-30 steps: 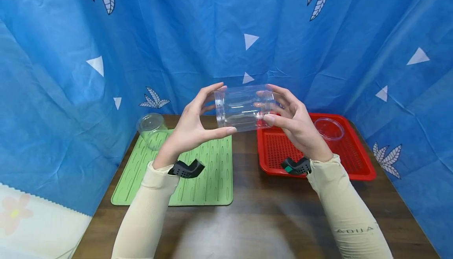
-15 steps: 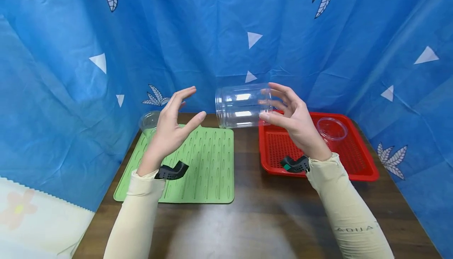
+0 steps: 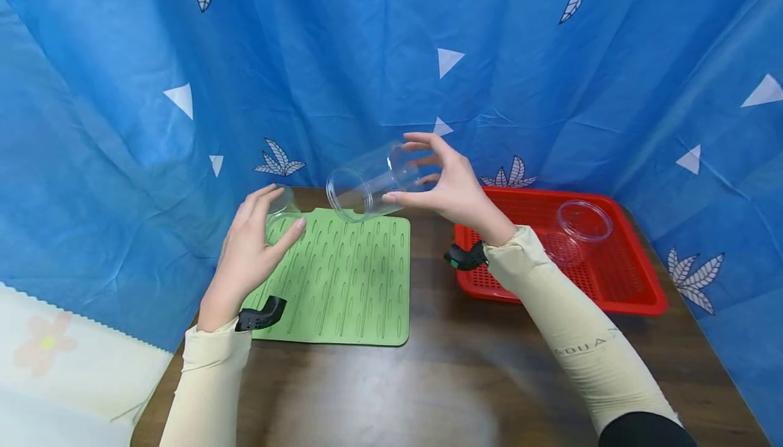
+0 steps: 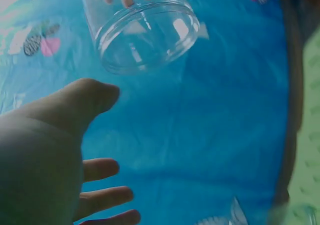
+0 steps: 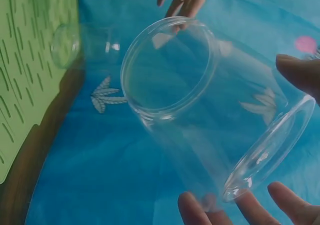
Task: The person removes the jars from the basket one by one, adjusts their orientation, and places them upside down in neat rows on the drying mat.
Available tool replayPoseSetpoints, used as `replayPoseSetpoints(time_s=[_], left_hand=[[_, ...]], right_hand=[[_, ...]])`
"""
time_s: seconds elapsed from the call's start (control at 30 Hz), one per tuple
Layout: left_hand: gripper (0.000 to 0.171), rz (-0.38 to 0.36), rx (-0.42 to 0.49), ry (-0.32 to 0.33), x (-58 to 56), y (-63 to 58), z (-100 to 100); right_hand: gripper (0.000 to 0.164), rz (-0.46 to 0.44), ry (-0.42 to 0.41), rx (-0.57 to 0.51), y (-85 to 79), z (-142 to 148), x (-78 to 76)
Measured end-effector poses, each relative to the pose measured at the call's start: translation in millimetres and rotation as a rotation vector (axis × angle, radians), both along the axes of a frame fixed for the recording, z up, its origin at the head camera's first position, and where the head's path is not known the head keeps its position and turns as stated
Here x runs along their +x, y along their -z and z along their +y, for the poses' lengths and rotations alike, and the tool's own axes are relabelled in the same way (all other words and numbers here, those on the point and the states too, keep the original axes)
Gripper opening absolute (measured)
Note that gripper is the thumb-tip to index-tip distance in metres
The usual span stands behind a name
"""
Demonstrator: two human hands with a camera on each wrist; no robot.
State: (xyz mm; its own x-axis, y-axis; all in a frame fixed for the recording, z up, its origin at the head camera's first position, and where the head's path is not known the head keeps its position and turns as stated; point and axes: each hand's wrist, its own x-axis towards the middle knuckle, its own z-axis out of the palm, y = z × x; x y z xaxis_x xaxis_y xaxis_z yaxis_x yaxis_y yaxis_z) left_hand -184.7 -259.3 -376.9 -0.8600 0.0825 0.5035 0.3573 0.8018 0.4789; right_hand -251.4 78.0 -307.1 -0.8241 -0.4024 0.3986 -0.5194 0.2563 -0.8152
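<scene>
My right hand (image 3: 449,185) grips a clear plastic jar (image 3: 382,182) near its base, above the back of the table. The jar lies tilted on its side, its open mouth facing left and toward me. In the right wrist view, thumb and fingers sit on either side of the jar's (image 5: 200,100) base. My left hand (image 3: 247,250) is spread over the left side of the green mat (image 3: 361,284), holding nothing. Behind its fingers a second clear jar (image 3: 283,210) stands on the mat, partly hidden; whether they touch it cannot be told.
A red perforated basket (image 3: 650,277) sits at the right, with a clear round lid (image 3: 585,221) and another clear round piece (image 3: 563,248) in it. The brown wooden table (image 3: 391,392) runs along the front. Blue curtain (image 3: 342,60) hangs close behind and at both sides.
My left hand has let go of the held jar and moved left and down toward the standing jar. My right hand has carried its jar left, turning the mouth more toward me.
</scene>
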Motion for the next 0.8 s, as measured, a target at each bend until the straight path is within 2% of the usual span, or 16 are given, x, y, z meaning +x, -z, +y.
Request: replayPoseSetpoints(time_s=[0.17, 0.3, 0.5, 0.7, 0.8], left_hand=[[0.068, -0.077, -0.096, -0.059, 15.1, 19.2, -18], [0.069, -0.132, -0.149, -0.075, 20.8, 36.5, -29], [0.068, -0.218, -0.206, -0.044, 30.0, 66.8, -45], [0.072, -0.374, -0.229, 0.007, 46.0, 88.6, -58], [0.076, -0.440, -0.235, 0.012, 55.8, 98.1, -65]], right_hand=[[0.091, 0.044, 0.018, 0.119, 15.6, -23, -18.1], [0.094, 0.067, 0.030, 0.181, 26.8, -37, -31.2], [0.096, 0.067, 0.039, 0.287, 43.6, -55, -49.6], [0.098, 0.067, 0.042, 0.377, 56.4, -79, -57.0], [0.100, 0.060, 0.046, 0.424, 61.4, -93, -59.2]])
